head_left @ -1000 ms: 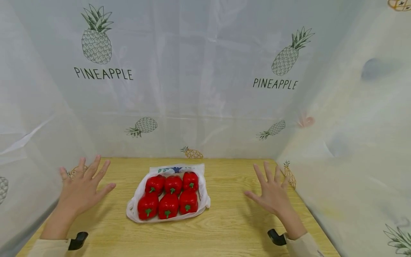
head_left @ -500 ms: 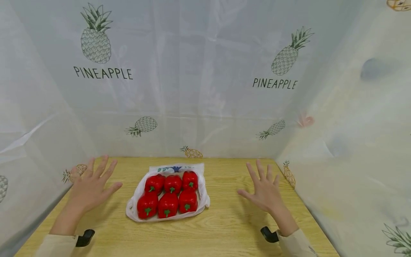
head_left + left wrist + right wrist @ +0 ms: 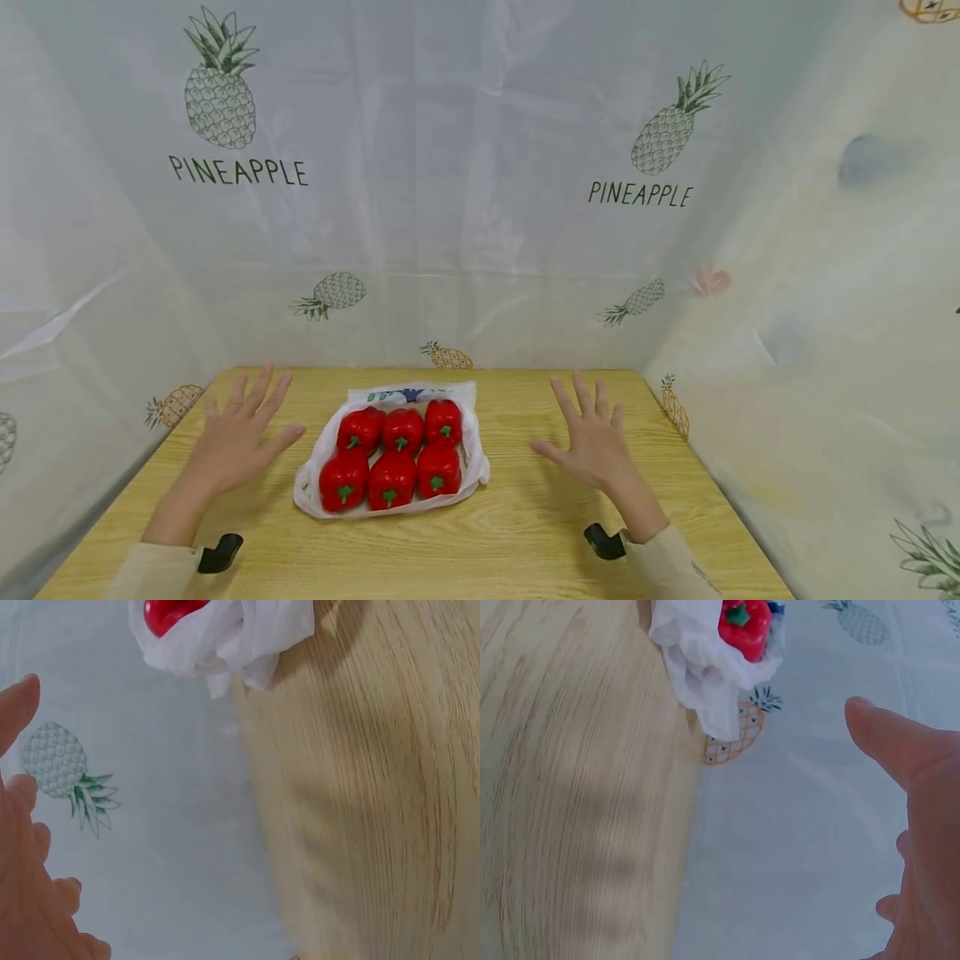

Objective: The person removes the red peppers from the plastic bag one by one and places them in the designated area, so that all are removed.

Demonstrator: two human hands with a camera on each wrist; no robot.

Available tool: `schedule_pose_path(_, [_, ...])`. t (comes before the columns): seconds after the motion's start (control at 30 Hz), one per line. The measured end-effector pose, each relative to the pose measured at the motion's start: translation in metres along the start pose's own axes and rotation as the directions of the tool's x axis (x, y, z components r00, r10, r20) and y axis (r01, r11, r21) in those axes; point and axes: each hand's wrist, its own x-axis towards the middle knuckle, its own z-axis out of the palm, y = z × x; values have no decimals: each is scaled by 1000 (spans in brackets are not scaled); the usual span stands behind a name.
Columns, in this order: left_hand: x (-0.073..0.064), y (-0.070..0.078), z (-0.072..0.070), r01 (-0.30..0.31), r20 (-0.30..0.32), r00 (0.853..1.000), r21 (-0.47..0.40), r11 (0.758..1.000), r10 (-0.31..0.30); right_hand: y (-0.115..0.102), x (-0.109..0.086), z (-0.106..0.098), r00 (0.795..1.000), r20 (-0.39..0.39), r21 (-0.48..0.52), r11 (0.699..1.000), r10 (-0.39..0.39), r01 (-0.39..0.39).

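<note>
Several red bell peppers (image 3: 392, 479) with green stems sit in two rows inside a white plastic bag (image 3: 474, 454), its mouth spread wide and its rim rolled around them. Blue and green print shows on the bag's far flap. To the left of the bag hovers my left hand (image 3: 236, 446), fingers spread and holding nothing. On the other side my right hand (image 3: 592, 446) is likewise spread over the table, a wider gap between it and the bag. Both wrist views show a bit of the bag with a red pepper (image 3: 744, 628) in it.
The wooden table (image 3: 510, 542) carries the bag near its middle. A pale curtain (image 3: 450, 208) printed with pineapples hangs behind the table and along both sides. Black wrist mounts (image 3: 221, 553) stick out by the sleeves.
Both hands have moved inward toward the bag, the left one rightward and the right one leftward, fingers still spread. The bag and peppers have stayed in place.
</note>
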Motion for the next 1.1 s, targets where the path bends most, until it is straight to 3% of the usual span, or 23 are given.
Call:
schedule_pose_path(0.27, [1, 9, 5, 27, 49, 999, -121, 992, -22, -10, 6, 7, 1000, 16, 29, 1000, -10, 10])
schedule_pose_path(0.53, [2, 10, 14, 59, 83, 996, -267, 962, -38, -20, 11, 10, 999, 13, 77, 997, -33, 32])
schedule_pose_path(0.73, [3, 10, 22, 79, 112, 993, -370, 926, -40, -27, 13, 13, 999, 21, 90, 995, -44, 42])
schedule_pose_path(1.1, [7, 7, 36, 105, 144, 989, -547, 831, -30, -38, 16, 19, 998, 33, 117, 992, -57, 53])
